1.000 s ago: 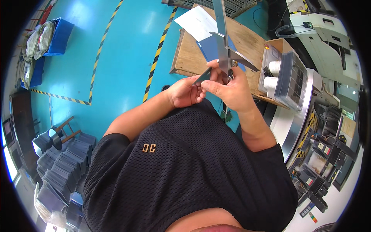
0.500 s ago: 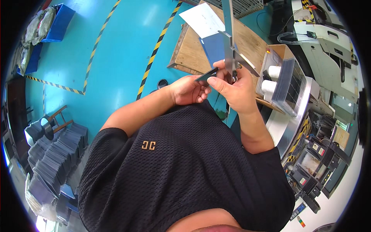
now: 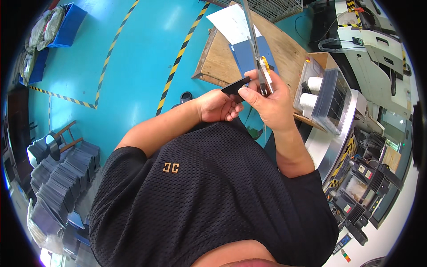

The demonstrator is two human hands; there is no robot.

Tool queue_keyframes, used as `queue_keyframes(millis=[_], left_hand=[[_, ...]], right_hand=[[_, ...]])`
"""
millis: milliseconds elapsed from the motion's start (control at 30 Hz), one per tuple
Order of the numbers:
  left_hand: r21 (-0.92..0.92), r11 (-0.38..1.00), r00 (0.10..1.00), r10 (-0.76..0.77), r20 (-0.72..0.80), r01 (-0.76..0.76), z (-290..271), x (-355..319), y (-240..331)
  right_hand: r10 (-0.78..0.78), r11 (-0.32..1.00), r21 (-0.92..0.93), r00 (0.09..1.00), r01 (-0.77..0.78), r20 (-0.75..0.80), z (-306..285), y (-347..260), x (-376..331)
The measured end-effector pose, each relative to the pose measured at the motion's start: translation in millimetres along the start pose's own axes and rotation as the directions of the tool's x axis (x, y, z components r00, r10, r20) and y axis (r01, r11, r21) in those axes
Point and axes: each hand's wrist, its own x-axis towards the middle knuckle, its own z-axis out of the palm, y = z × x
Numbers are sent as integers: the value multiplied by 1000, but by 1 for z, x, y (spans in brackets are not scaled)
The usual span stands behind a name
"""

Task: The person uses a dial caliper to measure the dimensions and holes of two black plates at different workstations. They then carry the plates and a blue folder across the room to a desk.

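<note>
My right hand (image 3: 271,105) is closed round a metal dial caliper (image 3: 251,27). The caliper's long beam points up and away, and its yellow-rimmed dial (image 3: 266,66) faces right. In my left hand (image 3: 216,106) is a small flat black plate (image 3: 235,87), pinched with the other fingers curled in. The plate's right end reaches my right thumb and fingers, close beside the caliper. Whether the caliper touches the plate is hidden by my fingers.
Beyond my hands stands a wooden table (image 3: 208,62) with a white paper sheet (image 3: 229,23) and a blue folder (image 3: 239,57). At the right is a box with white spools (image 3: 308,100) and dark sheets (image 3: 328,95). Stacked grey sheets (image 3: 62,178) are at the left.
The caliper has turned in my right hand, so its beam shows edge-on and its dial is visible. The black plate has tilted to show more of its flat face.
</note>
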Motion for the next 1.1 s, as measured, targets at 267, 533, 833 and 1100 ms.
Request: queue_keyframes(millis=[267, 533, 833, 1100], left_hand=[[15, 1000, 1000, -3, 25, 3, -6, 2, -2], [-2, 1000, 1000, -2, 22, 2, -5, 2, -1], [-1, 999, 998, 54, -46, -54, -12, -8, 2], [45, 924, 902, 380, -205, -379, -15, -28, 17]], right_hand=[[16, 997, 71, 1000, -14, -15, 4, -3, -2], [10, 999, 45, 1000, -9, -16, 1, 2, 0], [50, 998, 47, 999, -49, -11, -2, 6, -2], [27, 999, 36, 997, -25, -70, -16, 11, -2]])
